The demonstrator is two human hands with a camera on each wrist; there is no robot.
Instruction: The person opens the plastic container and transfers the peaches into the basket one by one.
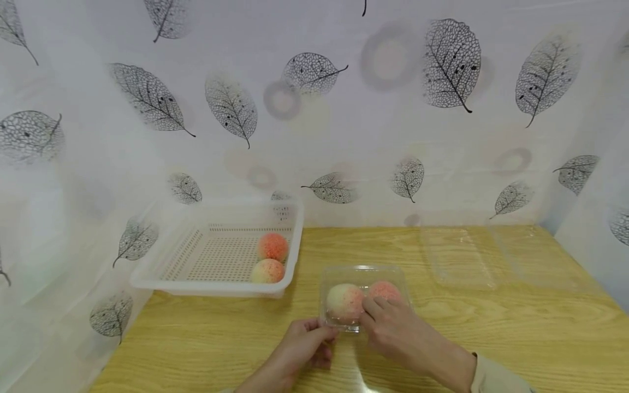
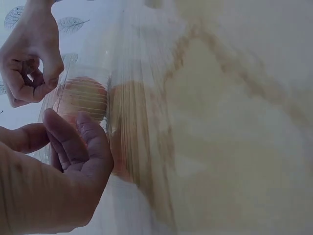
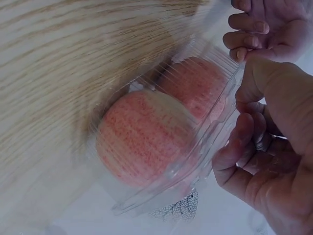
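A clear plastic clamshell box (image 1: 363, 269) sits on the table in front of me, holding two round peaches, one cream and red (image 1: 341, 300) and one redder (image 1: 385, 290). At the box's front left corner my left hand (image 1: 302, 346) pinches the rim, thumb above and fingers lower. My right hand (image 1: 400, 333) has its thumb and forefinger at the front rim, right of the middle, and seems to pinch it. In the right wrist view both peaches (image 3: 144, 139) show through the ribbed plastic. The right fingertips (image 3: 242, 125) lie close against the rim there.
A white perforated basket (image 1: 216, 286) stands at the left with two more peaches, a red one (image 1: 273, 246) and a paler one (image 1: 268, 271), along its right side. Further clear plastic containers (image 1: 459, 256) lie at the back right. A leaf-print curtain (image 1: 354, 136) hangs behind the table.
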